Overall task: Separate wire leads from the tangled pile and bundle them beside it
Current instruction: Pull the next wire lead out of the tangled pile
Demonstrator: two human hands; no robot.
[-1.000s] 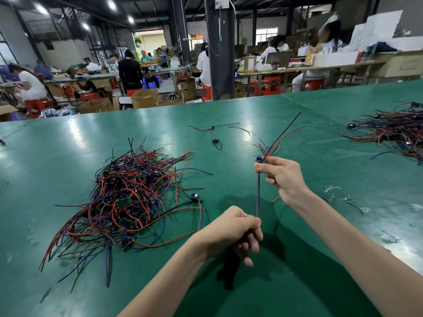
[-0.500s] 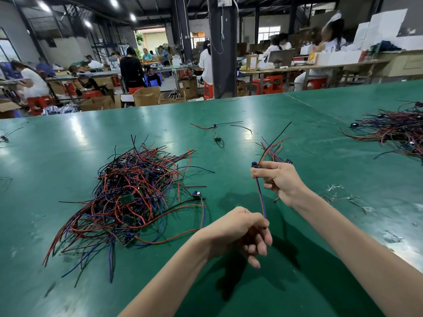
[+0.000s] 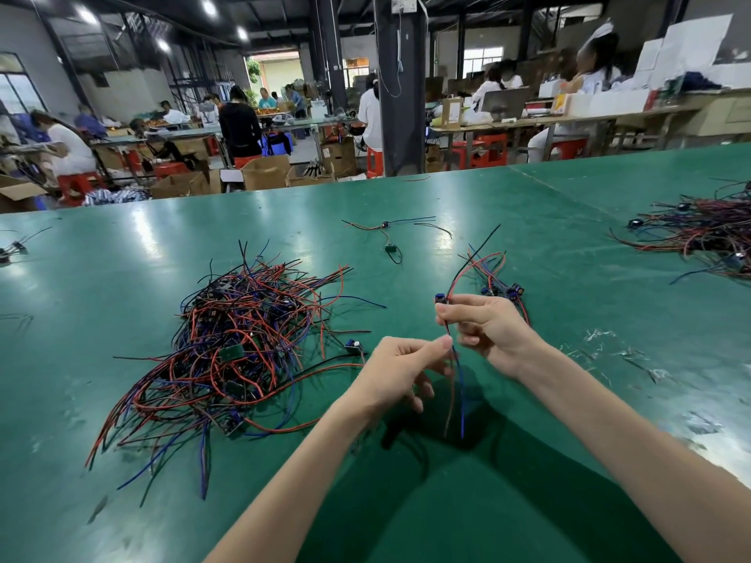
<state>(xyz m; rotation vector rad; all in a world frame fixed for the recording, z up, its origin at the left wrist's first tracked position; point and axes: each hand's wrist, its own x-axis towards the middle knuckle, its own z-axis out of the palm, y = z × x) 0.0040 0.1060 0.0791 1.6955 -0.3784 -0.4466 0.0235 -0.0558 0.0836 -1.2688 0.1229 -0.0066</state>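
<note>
Green table [image 3: 122,278]; held lead [image 3: 462,400] ends blurred.

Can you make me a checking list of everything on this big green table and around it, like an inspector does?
Surface: green table, shiny with lamp glare.
Job's things: tangled pile of red, blue, black leads; one lead held up; small bundle behind the right hand.
Clutter: loose lead farther back; second pile far right; pale scraps near the right arm.
Hands: right hand grips the lead's top; left hand pinches it lower.
Cables: cord hangs down the pillar.
Surroundings: people at benches, cardboard boxes, red stools.
</note>
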